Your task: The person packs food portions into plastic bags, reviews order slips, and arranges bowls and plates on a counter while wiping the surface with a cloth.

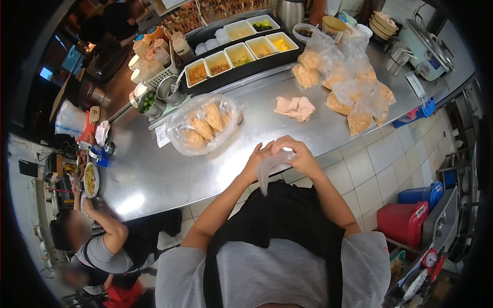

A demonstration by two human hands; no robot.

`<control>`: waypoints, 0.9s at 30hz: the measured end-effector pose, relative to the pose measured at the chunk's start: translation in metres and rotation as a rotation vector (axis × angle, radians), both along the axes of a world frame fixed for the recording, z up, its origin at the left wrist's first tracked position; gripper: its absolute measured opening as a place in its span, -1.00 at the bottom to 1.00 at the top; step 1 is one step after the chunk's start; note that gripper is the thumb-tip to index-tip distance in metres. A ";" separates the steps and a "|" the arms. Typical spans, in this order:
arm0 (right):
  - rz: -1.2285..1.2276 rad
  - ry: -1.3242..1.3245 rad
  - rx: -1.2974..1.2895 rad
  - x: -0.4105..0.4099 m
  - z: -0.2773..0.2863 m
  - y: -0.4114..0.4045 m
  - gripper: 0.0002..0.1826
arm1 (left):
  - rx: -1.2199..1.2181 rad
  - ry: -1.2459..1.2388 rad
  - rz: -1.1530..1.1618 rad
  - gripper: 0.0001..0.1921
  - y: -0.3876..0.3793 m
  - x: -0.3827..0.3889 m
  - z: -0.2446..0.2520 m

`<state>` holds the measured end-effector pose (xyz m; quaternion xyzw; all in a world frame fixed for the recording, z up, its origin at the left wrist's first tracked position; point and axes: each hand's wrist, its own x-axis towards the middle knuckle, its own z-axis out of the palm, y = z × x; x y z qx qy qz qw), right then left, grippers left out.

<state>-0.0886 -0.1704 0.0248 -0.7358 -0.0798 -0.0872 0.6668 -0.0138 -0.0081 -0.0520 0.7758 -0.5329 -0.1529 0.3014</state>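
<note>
In front of my apron, at the steel counter's near edge, a small piece of thin translucent plastic [274, 162], perhaps a bag, is held between my hands. My left hand [253, 163] is at its left side, with some fingers hidden behind it. Thumb and fingers of my right hand [302, 156] curl round its upper right part. A loose end hangs down below my left hand. Beyond them a crumpled pinkish cloth [295, 108] lies on the counter. Left of that sits a large clear bag [208, 125] holding several smaller bags of tan, noodle-like food.
More filled bags [358, 96] are heaped at the right. Along the back stand white food tubs [239, 54], squeeze bottles [152, 57] and a metal pot of small green fruit [151, 104]. A rice cooker [425, 50] is far right. A co-worker [111, 238] works at left near a plate [91, 179].
</note>
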 end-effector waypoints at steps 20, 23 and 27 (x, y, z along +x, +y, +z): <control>0.031 -0.218 -0.382 0.019 -0.019 0.014 -0.89 | -0.384 -0.167 0.250 -0.74 0.009 -0.008 0.005; 0.028 -0.133 -0.384 0.019 -0.026 0.012 -0.85 | -0.425 -0.211 0.291 -0.74 0.006 -0.010 0.007; 0.103 -0.200 -0.317 0.019 -0.015 0.019 -0.80 | -0.370 -0.165 0.286 -0.76 0.011 -0.008 0.007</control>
